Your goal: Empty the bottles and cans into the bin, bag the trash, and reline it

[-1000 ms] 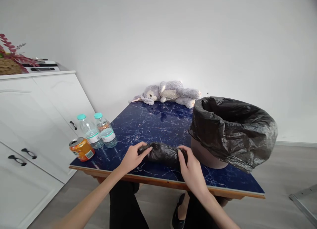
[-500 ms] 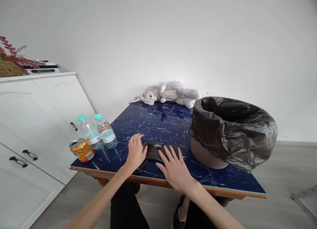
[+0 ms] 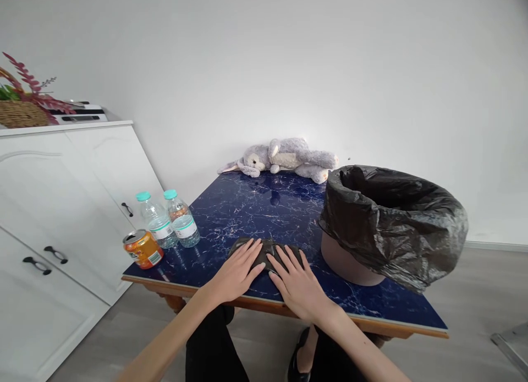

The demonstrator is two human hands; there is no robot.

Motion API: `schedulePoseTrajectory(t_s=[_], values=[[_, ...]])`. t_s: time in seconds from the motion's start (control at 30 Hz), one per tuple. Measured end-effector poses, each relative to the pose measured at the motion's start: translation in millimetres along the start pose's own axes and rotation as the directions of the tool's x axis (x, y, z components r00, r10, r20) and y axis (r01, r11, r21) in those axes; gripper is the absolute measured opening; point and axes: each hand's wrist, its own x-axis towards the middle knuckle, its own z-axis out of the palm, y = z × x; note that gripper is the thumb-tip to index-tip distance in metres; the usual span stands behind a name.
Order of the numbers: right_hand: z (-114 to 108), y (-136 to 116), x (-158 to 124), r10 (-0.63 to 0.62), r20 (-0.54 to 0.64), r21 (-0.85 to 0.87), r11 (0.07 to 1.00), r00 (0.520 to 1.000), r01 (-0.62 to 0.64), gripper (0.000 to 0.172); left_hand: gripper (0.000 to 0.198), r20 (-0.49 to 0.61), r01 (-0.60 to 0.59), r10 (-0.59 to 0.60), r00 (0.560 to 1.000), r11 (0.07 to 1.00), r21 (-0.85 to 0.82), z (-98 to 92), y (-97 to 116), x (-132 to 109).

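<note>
plainly, in the head view, the flattened black bundle (image 3: 268, 246) lies beneath both hands, long axis crosswise from the left hand (image 3: 235, 273), flat with thumb apart, to the right hand (image 3: 297, 287), spread flat, neither nearer, the bin (image 3: 371, 233) right of them.

Bundle (image 3: 259, 256) on table (image 3: 247, 208), bottles (image 3: 185, 228) and can (image 3: 147, 251) left, bin (image 3: 346, 266) right, plush toy (image 3: 289, 159) behind

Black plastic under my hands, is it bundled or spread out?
Bundled: the black plastic lies as a compact pad beneath the left hand and right hand.
</note>
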Motion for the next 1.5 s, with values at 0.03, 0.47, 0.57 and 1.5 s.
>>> schedulePoseTrajectory(t_s=[0.03, 0.47, 0.57, 1.5], values=[[-2, 1, 1, 0.007, 0.017, -0.006, 1.000, 1.000, -0.007, 0.059, 0.068, 0.007, 0.002, -0.002, 1.000, 1.000, 0.005, 1.4, -5, -2], [31, -98, -16, 0.083, 0.082, -0.071, 0.994, 0.993, -0.077, 0.078, 0.058, -0.179, 0.249, -0.314, 0.932, 0.917, -0.313, -10.8, -9, -31], [34, -99, -3, 0.133, 0.058, -0.079, 0.989, 0.989, -0.128, 0.076, 0.050, -0.286, 0.278, -0.414, 0.864, 0.866, -0.415, -9.1, -18, -32], [-10, 38, -37, -0.040, -0.222, 0.170, 0.982, 0.974, 0.079, 0.054, 0.050, 0.009, -0.163, 0.167, 0.986, 0.950, 0.267, 6.0, -13, 96]])
